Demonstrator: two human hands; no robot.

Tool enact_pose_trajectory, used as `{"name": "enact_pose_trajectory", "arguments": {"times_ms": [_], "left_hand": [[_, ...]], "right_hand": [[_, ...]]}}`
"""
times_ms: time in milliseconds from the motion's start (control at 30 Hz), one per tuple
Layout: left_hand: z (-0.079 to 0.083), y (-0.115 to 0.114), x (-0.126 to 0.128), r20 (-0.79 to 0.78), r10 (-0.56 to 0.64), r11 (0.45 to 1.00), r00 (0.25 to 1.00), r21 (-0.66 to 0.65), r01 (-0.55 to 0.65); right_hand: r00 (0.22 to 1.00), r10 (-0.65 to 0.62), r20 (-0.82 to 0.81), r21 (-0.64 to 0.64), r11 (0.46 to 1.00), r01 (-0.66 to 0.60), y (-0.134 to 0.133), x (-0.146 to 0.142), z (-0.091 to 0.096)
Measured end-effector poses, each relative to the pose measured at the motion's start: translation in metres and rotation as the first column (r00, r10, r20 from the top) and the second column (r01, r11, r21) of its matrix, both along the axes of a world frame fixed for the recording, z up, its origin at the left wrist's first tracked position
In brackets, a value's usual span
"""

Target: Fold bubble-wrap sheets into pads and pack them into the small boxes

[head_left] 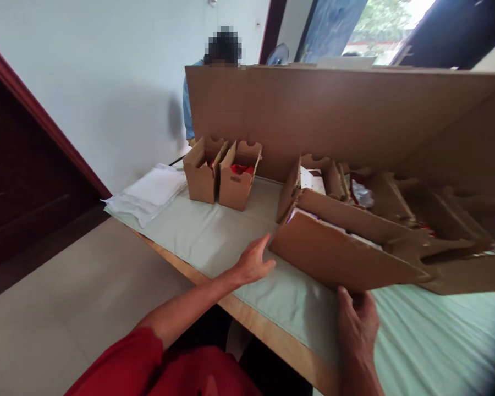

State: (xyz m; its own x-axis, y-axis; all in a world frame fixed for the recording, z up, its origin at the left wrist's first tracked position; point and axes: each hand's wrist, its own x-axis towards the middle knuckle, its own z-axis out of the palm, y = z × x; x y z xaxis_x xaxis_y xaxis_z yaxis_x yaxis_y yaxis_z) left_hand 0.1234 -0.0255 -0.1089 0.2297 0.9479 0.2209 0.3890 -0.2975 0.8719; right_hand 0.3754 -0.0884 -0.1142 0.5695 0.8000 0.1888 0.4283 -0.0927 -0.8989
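A flat, folded brown cardboard box (346,258) hangs tilted above the table's pale green cloth (214,236). My left hand (253,261) touches its left lower corner, fingers curled against the edge. My right hand (357,322) is below its near edge, thumb up against the cardboard and fingers hidden under it. More unfolded cardboard boxes (437,220) lie behind it to the right.
Two small open cardboard boxes (220,173) with red contents stand at the back left. A stack of white sheets (148,192) lies at the table's left end. A tall cardboard panel (334,110) stands behind, with a person in blue behind it. The wooden table edge (247,316) runs diagonally.
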Motion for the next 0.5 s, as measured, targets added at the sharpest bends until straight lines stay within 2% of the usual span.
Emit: {"name": "enact_pose_trajectory", "arguments": {"times_ms": [67,133,200,367,433,500], "left_hand": [[-0.007,-0.015,-0.032,-0.050,0.051,0.998,0.997,0.042,-0.049],[-0.008,-0.024,-0.077,-0.097,0.153,0.986,0.984,0.076,-0.146],[-0.002,-0.024,-0.134,-0.214,0.351,0.932,0.912,0.177,-0.318],[0.023,-0.002,-0.280,-0.309,0.631,0.775,0.711,0.249,-0.580],[0.029,0.009,-0.321,-0.357,0.679,0.733,0.642,0.267,-0.626],[0.030,0.020,-0.346,-0.404,0.692,0.716,0.598,0.278,-0.641]], "right_hand": [[0.999,-0.026,0.036,-0.054,0.998,0.028,0.002,0.002,-0.001],[0.996,-0.046,0.072,-0.111,0.992,0.053,0.003,0.003,0.001],[0.991,-0.058,0.120,-0.150,0.986,0.076,0.005,0.004,0.002],[0.964,-0.086,0.253,-0.205,0.968,0.141,0.013,0.008,0.001],[0.957,-0.089,0.275,-0.212,0.966,0.150,0.017,0.009,0.000],[0.952,-0.099,0.290,-0.213,0.963,0.165,0.019,0.009,-0.002]]}}
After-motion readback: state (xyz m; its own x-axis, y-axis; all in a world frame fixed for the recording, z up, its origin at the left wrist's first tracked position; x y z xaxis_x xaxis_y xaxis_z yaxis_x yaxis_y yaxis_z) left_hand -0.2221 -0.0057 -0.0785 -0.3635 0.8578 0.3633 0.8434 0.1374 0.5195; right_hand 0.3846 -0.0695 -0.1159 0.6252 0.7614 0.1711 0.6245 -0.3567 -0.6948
